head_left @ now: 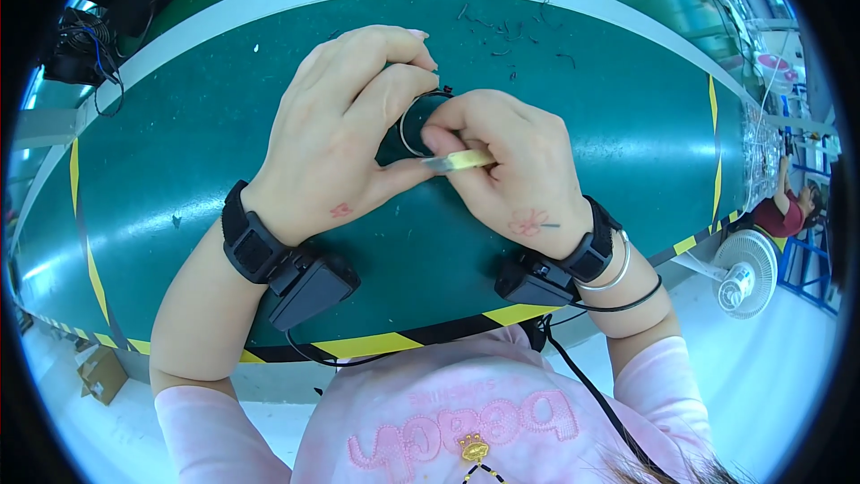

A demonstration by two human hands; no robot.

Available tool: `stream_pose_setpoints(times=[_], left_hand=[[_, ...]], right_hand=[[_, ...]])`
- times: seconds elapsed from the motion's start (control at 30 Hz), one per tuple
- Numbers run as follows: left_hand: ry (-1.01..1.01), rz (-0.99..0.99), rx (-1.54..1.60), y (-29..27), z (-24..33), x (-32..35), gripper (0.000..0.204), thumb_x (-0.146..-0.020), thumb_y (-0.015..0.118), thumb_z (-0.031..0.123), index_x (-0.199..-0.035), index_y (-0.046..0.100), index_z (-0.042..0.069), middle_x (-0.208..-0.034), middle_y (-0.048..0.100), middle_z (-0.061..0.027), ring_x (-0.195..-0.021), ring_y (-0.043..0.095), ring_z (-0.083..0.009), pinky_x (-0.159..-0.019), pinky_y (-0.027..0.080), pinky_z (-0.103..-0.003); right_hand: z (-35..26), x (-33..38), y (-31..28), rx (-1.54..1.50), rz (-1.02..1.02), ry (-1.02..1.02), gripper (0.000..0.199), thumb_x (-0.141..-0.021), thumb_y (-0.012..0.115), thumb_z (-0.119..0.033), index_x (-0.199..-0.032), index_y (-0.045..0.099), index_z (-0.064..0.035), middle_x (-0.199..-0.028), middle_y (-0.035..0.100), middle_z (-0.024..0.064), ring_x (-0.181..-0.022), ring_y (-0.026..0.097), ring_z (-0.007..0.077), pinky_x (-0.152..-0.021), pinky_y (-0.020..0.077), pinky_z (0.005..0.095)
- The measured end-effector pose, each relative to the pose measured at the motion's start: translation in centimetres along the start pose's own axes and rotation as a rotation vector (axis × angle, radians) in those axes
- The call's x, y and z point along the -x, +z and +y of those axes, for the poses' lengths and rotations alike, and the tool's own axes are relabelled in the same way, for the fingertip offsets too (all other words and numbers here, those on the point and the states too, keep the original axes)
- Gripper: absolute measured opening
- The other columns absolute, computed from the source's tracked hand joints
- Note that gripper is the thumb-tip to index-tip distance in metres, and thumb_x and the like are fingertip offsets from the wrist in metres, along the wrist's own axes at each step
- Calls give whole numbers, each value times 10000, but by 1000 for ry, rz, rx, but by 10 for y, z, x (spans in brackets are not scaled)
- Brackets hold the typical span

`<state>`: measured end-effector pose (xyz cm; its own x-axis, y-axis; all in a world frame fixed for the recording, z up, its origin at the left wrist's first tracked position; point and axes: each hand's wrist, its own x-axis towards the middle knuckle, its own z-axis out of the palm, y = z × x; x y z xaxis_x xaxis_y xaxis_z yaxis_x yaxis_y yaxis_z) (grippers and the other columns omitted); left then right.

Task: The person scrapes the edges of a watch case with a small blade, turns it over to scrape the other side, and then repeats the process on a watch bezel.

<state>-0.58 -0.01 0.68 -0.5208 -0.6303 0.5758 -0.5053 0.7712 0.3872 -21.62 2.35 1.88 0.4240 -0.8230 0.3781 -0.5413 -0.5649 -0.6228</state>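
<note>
- Head view, far left: a dark box with tangled cables [85,45] sat beyond the pale edge of the green tabletop [206,134], and a small cardboard box [103,375] lay on the floor below.
- The left hand [336,139] hovered over the tabletop's middle, its grip pressed together, thumb and forefinger pinching the near side of a thin wire ring [408,130]. A black wrist strap with a boxy unit [305,287] hung under that forearm.
- The wire ring was held between both hands just above the tabletop, mostly hidden by fingers. It looked light, thin and springy, apt to bend or slip, so a hold on opposite sides of the rim seemed best.
- The right hand [520,170] had its grip closed on a small yellowish-handled blade [459,160], its tip pointing left at the ring; its fingertips also touched the ring.
- Short dark wire offcuts [506,36] lay scattered behind the hands, well apart from them.
- Far right: a white floor fan [743,273] stood beside the tabletop, and another person in red [788,211] sat beyond it.
</note>
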Motion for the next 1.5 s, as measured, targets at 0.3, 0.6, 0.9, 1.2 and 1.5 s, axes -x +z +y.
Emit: stream_pose_setpoints(times=[0.3, 0.6, 0.9, 1.2, 1.5], left_hand=[[-14, 7, 52, 1, -3, 3, 678, -639, 995, 257, -1196, 663, 61, -1268, 634, -109, -1242, 639, -340, -1002, 552, -427], [-16, 49, 96, 2, -4, -1, 681, -597, 986, 288, -1149, 653, 68, -1273, 629, -114, -1154, 641, -338, -971, 535, -439], [-91, 23, 69, 3, -7, 2, 702, -609, 981, 414, -1122, 655, 63, -1247, 618, -126, -1158, 618, -349, -994, 511, -439], [-145, -146, 52, -3, -1, 0, 793, -602, 983, 466, -1188, 627, 70, -1349, 552, -152, -1291, 536, -381, -1121, 409, -502], [-19, -330, 105, -14, -20, 4, 837, -644, 972, 371, -1353, 610, 115, -1525, 509, -129, -1498, 404, -387, -1216, 324, -517]], right_hand=[[1, -4, -16, -36, 87, 82, 95, -908, 725, -1, -941, 640, -30, -783, 610, 47, -633, 548, 127, -577, 441, 263], [26, -8, -35, 104, 215, 55, 102, -944, 722, -3, -935, 624, -30, -715, 546, 16, -608, 458, 92, -556, 388, 251], [37, -12, -32, 150, 229, 125, 246, -940, 761, -27, -1120, 593, -30, -698, 527, 9, -607, 454, 103, -576, 407, 255], [31, -6, -30, -120, 119, 143, 268, -971, 680, 31, -1192, 536, -15, -847, 570, 47, -711, 522, 106, -637, 461, 250], [24, -6, -32, -44, -29, -30, 228, -962, 651, 78, -1162, 673, -30, -951, 639, 72, -808, 628, 149, -663, 514, 262]])
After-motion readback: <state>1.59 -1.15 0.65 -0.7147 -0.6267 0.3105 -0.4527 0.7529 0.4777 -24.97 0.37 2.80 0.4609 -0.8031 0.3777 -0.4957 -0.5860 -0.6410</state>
